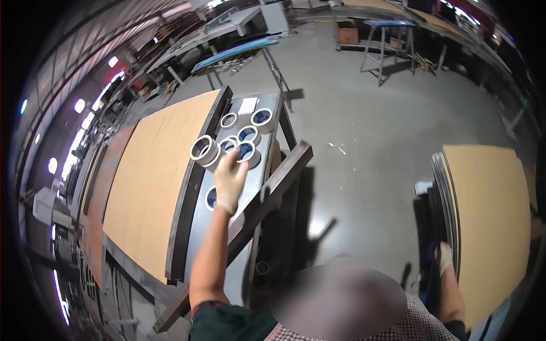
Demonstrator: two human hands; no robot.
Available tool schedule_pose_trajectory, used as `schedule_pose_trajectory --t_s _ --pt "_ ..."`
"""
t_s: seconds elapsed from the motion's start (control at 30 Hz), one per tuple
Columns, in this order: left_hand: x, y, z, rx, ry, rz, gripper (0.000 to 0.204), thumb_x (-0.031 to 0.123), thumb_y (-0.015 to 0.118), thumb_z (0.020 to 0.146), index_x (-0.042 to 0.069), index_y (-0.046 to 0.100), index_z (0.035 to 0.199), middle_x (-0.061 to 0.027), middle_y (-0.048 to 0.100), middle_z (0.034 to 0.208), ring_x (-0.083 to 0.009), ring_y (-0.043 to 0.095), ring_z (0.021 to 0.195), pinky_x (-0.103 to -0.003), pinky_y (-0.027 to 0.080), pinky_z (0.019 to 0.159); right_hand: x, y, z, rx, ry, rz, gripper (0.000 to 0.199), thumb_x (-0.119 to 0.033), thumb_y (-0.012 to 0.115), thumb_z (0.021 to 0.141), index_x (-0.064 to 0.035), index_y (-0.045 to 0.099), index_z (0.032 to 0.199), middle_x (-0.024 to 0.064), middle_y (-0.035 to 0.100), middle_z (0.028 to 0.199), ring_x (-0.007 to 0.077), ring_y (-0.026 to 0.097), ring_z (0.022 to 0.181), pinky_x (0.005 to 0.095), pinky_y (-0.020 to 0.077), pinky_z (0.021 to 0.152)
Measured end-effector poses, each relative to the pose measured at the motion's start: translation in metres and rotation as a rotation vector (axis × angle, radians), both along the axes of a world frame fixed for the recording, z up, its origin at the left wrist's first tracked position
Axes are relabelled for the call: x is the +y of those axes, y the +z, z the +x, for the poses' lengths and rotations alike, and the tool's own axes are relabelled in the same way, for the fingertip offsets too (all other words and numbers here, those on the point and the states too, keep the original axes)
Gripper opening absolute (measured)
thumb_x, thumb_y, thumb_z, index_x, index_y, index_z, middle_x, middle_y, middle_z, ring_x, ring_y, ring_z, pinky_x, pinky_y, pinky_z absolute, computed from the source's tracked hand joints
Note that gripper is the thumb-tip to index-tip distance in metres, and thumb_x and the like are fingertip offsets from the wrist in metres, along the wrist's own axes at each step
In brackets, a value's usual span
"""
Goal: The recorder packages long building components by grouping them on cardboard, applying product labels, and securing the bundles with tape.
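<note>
My left hand, in a pale glove, reaches up over a narrow metal bench. Its fingers are closed at the rim of a tape roll with a blue inner face. Close by lie several more rolls: a stacked pair of pale rolls on the left, a roll with a blue core farther back and a thin ring. Another roll is partly covered by my wrist. Low on the right, my gloved right hand rests against the side edge of a stack of brown boards; its fingers are mostly hidden.
A large brown sheet lies on a table left of the bench. A dark beam crosses the bench at a slant. Beyond the grey floor stand a blue-topped trestle and a long blue-edged rack.
</note>
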State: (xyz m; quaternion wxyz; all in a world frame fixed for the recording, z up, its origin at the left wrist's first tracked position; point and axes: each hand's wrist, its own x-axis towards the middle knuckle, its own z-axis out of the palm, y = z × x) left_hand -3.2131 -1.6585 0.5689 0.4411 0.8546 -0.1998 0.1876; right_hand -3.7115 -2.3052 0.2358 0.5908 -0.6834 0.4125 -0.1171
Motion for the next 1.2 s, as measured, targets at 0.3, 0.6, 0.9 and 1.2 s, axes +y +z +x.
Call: schedule_pose_trajectory --t_s 0.3,0.6,0.9,1.2 --pt "-0.010 -0.091 0.368 0.481 0.352 0.430 0.094 0.050 0.082 0.072 -0.009 0.049 0.136 -0.0284 0.056 0.134 -0.0358 0.057 0.124 -0.039 0.045 0.104 0.008 0.224 0.527 -0.339 0.762 -0.140 0.030 -0.012 0.058 0.095 0.0039 0.061 0.120 0.0065 0.068 0.094 0.0126 0.063 0.083 0.0272 0.0519 0.078" --pt "-0.161 -0.116 0.439 0.939 0.629 0.805 0.152 0.078 0.077 0.052 -0.007 0.003 0.154 -0.0263 0.010 0.161 -0.0419 0.005 0.151 -0.062 0.014 0.117 -0.148 0.078 0.602 0.258 0.954 -0.018 0.027 -0.024 0.058 0.096 0.0012 0.066 0.097 0.0047 0.063 0.076 0.0088 0.057 0.070 0.0270 0.0479 0.064" --pt "-0.202 -0.150 0.409 0.357 0.650 0.085 0.059 0.009 0.069 0.081 0.003 0.050 0.136 -0.0248 0.062 0.122 -0.0407 0.058 0.114 -0.045 0.045 0.102 0.017 0.108 1.144 -0.025 1.393 -0.198 0.032 -0.020 0.055 0.092 -0.0002 0.065 0.115 0.0132 0.069 0.092 0.0205 0.063 0.081 0.0351 0.0511 0.075" --pt "-0.144 -0.135 0.455 -0.200 1.096 -1.371 0.045 0.029 0.058 0.100 0.000 0.047 0.133 -0.0133 0.059 0.123 -0.0276 0.062 0.111 -0.047 0.055 0.095 0.479 0.245 1.241 -0.624 2.075 -0.048 0.038 -0.025 0.059 0.088 -0.0030 0.065 0.119 0.0141 0.071 0.082 0.0271 0.069 0.076 0.0366 0.0534 0.076"
